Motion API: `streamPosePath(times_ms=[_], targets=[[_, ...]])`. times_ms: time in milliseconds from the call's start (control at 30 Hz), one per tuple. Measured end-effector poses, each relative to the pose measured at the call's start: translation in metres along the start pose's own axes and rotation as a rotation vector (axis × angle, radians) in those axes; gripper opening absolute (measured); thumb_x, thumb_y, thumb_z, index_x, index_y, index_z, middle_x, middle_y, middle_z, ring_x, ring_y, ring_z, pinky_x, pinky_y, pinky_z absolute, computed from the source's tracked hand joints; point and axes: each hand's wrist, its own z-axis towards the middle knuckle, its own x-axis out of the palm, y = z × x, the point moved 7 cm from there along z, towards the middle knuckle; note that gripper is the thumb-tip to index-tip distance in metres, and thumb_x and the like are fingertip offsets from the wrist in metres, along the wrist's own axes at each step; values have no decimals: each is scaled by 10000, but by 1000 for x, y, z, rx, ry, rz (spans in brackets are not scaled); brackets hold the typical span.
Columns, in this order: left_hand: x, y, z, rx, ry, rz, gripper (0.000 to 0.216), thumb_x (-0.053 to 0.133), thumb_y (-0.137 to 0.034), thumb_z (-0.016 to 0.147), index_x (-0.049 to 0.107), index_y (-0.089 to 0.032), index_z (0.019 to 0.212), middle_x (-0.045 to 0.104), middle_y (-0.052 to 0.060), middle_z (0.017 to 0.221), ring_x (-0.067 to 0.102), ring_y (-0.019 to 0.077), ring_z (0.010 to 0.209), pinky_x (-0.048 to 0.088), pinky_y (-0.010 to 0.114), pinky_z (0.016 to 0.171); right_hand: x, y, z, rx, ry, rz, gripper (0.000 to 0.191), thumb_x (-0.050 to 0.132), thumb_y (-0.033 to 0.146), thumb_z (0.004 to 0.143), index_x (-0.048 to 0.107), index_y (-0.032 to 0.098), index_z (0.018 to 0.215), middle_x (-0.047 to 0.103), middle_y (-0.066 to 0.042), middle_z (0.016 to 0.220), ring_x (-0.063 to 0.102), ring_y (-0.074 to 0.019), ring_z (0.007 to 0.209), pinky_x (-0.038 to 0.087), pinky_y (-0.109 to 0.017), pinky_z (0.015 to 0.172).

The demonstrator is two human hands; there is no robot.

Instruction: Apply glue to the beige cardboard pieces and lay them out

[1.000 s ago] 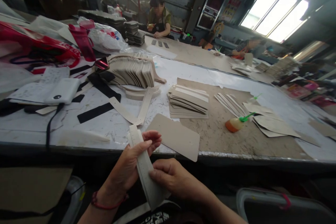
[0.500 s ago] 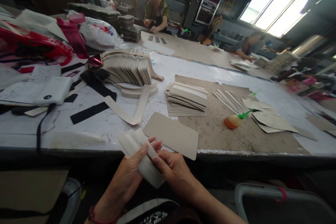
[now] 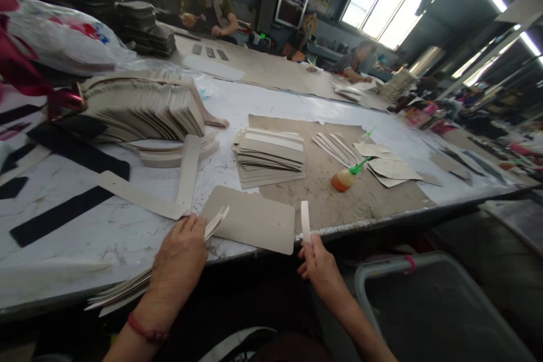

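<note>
My left hand [image 3: 180, 251], with a red bracelet at the wrist, is closed around a bundle of pale strips [image 3: 123, 292] at the table's front edge. The strips poke out on both sides of the fist. Apart from it, my right hand [image 3: 320, 266] pinches one narrow pale strip [image 3: 306, 220], held upright. Between the hands a flat beige panel with rounded corners [image 3: 254, 222] lies at the edge. Behind it sits a stack of similar panels [image 3: 271, 155]. Two long pale strips [image 3: 142, 195] meet in a V beyond my left hand.
A bundle of many beige pieces [image 3: 148, 104] stands at left, near black strips [image 3: 63, 216]. An orange glue bottle with green nozzle [image 3: 343, 180] rests on brown board [image 3: 318, 203]. A grey bin [image 3: 365, 277] stands below right. Two people work across the table.
My hands have moved apart. The right hand has drawn one strip away to the right, while the left keeps the bundle and has shifted left. The view has turned right.
</note>
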Motion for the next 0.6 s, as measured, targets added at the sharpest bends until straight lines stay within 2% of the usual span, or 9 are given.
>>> streamPosePath(times_ms=[167,300,367,500,600], targets=[[3,-8,-12,43,-68,62,429,349,33,800,630,68,1122,667,232,1138,601,314,1099,467,422,1013,20,2,4,16,1,47,294,409,523,884,439,230,872,557,50,531,557,-141,415,457,-234,447],[-1,-10,-38,58,-229,26,424,354,23,791,639,33,1105,682,202,1088,607,293,1046,506,417,961,13,-1,8,-1,-14,46,321,424,551,862,446,231,859,541,49,517,551,-146,437,442,-237,458],[1,-9,-51,76,-264,3,455,353,33,765,627,15,1128,672,192,1114,592,283,1066,501,414,968,6,-4,11,-15,0,32,341,425,569,851,456,230,847,542,44,518,537,-146,425,438,-244,457],[3,-3,-66,68,-205,-78,485,382,11,761,606,-62,1185,662,138,1145,576,246,1098,488,388,994,-16,-2,19,-76,8,-33,367,417,587,855,469,232,779,541,23,542,518,-147,446,434,-262,493],[-6,5,-60,-40,-130,-169,477,380,-24,788,601,-97,1205,661,116,1139,591,233,1070,489,402,996,-37,11,26,-123,-58,-98,382,400,593,875,456,239,743,501,18,551,497,-157,478,415,-280,524]])
